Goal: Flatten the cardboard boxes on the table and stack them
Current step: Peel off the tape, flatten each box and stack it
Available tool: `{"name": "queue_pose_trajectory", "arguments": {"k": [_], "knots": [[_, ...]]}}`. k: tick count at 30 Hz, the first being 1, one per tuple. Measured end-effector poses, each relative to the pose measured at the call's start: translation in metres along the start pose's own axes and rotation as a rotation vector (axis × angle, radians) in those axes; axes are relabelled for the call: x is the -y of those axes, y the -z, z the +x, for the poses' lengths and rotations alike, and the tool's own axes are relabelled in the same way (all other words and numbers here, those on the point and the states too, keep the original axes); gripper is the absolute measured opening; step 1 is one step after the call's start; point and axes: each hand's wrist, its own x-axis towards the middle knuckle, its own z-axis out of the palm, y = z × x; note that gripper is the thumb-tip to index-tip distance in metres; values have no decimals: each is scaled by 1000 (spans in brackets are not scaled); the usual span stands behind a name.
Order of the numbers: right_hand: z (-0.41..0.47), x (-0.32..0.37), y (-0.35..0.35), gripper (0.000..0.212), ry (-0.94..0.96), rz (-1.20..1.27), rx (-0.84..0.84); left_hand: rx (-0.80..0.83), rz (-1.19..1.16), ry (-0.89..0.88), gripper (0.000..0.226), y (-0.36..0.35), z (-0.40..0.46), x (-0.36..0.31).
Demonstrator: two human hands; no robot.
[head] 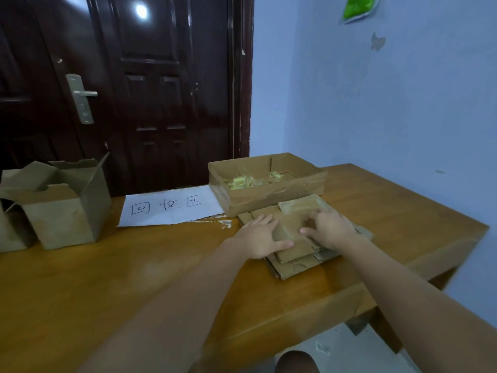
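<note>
Flattened cardboard stack point(293, 261): brown corrugated sheets, edges uneven, on the wooden desk point(107, 278) before a shallow open carton point(269, 196) holding yellow tape scraps. Left hand point(259, 236) and right hand point(329, 228), grip released, press flat on top. Upright boxes point(61, 208) at the desk's left. White paper point(172, 207), handwritten "回收区".
</note>
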Motion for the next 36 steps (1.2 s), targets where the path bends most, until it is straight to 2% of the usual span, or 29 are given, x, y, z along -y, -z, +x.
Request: {"name": "queue_pose_trajectory", "arguments": {"k": [3,5,8,10,14,17,23,30,36], "knots": [[-16,16,15,33,44,-98,-118,-95,128,-90,88,20,-40,24],[-20,37,29,31,121,-124,-222,-186,67,-61,79,34,-75,46],[-25,104,57,34,339,122,-355,-286,51,45,72,58,-133,85],[-31,166,71,42,498,246,-331,-323,93,143,73,72,-173,114],[-50,288,88,58,784,342,-206,-363,180,335,74,99,-256,170],[-70,366,91,64,938,342,-173,-400,223,474,74,113,-322,208],[-108,505,93,69,1159,268,-146,-472,327,645,77,128,-448,284],[-138,639,90,72,1334,179,-160,-465,381,837,83,131,-535,361],[-142,712,78,68,1332,75,-192,-398,364,874,83,120,-545,404]]}}
